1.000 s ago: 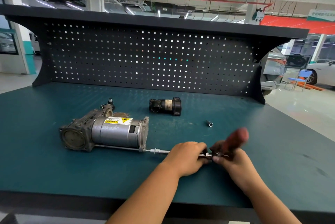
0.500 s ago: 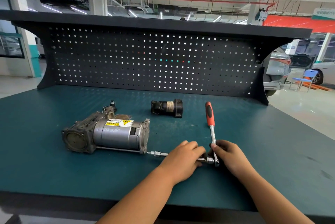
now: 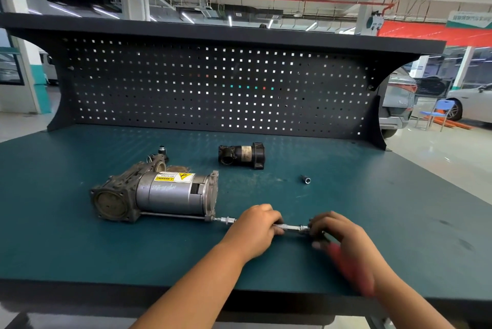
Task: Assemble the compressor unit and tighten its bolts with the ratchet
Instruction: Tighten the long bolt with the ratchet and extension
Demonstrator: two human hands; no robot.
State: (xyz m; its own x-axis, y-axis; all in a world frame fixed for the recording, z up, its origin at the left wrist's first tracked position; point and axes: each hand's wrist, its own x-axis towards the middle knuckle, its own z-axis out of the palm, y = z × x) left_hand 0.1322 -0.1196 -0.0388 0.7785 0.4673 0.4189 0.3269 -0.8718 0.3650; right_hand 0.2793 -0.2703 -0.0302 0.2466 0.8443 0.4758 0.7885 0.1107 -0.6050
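Observation:
The grey compressor unit (image 3: 157, 195) lies on its side on the green bench, its yellow warning label facing up. A long bolt runs along its near side to a socket and extension bar (image 3: 290, 228) pointing right. My left hand (image 3: 253, 230) grips the middle of that bar. My right hand (image 3: 338, 232) holds the ratchet at its head on the bar's right end. The ratchet's red handle (image 3: 351, 270) is blurred and points toward me, under my right wrist.
A black cylindrical part (image 3: 242, 155) lies behind the compressor, a loose socket (image 3: 306, 179) to its right, and a small fitting (image 3: 161, 150) at the back left. The pegboard back panel (image 3: 213, 89) rises at the bench's far edge. The bench front edge (image 3: 133, 286) is near me.
The ratchet handle has swung from pointing away from me, up the bench, round to pointing toward me. My left hand has stayed on the extension bar.

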